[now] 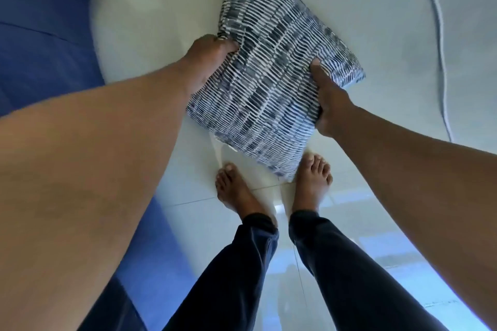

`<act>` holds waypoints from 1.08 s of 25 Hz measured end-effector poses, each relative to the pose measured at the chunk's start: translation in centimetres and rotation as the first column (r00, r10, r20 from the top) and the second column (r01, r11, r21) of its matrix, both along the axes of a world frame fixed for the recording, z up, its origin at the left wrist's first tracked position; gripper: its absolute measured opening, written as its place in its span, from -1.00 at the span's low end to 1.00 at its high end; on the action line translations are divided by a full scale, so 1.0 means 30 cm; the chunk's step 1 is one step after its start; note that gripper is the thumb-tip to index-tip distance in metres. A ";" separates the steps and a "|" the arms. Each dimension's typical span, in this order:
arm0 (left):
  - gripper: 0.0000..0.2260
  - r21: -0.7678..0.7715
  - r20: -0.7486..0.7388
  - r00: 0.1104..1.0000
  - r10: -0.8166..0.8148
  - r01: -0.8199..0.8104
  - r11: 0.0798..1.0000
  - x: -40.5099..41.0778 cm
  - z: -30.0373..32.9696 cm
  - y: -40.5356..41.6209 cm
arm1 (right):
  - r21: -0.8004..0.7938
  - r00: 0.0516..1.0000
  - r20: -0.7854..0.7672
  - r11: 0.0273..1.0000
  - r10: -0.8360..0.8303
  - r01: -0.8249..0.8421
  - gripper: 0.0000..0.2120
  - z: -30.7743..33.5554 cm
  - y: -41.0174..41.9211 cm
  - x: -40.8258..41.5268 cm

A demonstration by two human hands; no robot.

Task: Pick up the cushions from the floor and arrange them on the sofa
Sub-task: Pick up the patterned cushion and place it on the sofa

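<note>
Both hands clenched on the cushion [271, 80]: left hand [212, 58] bunching the near-left edge, right hand [326, 99] pinching the right side, far corner low over the floor [150, 21], whether touching it impossible to tell. Best lifted evenly with that two-sided grip (soft filling sags from one corner), clear of the bare feet [236, 188]. Then swung left toward the blue sofa [45, 43] just beside, well apart from the white cable [441, 43].

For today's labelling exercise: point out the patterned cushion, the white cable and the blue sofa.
patterned cushion [271, 83], head view, middle of its striped face.
white cable [439, 24], head view, its curve on the floor.
blue sofa [40, 35], head view, blue upholstery at left.
</note>
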State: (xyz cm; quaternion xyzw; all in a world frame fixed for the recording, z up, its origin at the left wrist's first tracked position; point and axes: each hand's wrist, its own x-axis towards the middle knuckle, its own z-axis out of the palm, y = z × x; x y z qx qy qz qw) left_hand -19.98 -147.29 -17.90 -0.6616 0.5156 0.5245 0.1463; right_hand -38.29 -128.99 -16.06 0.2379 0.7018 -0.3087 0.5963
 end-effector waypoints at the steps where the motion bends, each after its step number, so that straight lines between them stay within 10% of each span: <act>1: -0.73 0.017 -0.044 0.996 0.082 -0.081 0.997 0.003 0.024 0.025 | -0.036 1.000 -0.015 0.999 -0.022 0.022 -0.19 0.032 -0.008 -0.001; 9: -0.78 0.148 -0.238 0.788 0.568 -0.548 0.823 0.067 0.583 0.147 | -0.164 0.945 -0.292 0.966 0.145 -0.199 -0.41 0.554 -0.111 -0.072; 27: -0.82 -0.074 -0.465 0.602 0.649 -0.757 0.649 0.297 1.976 0.308 | -0.484 0.855 -0.392 0.714 0.339 -0.505 -0.30 1.838 -0.162 0.037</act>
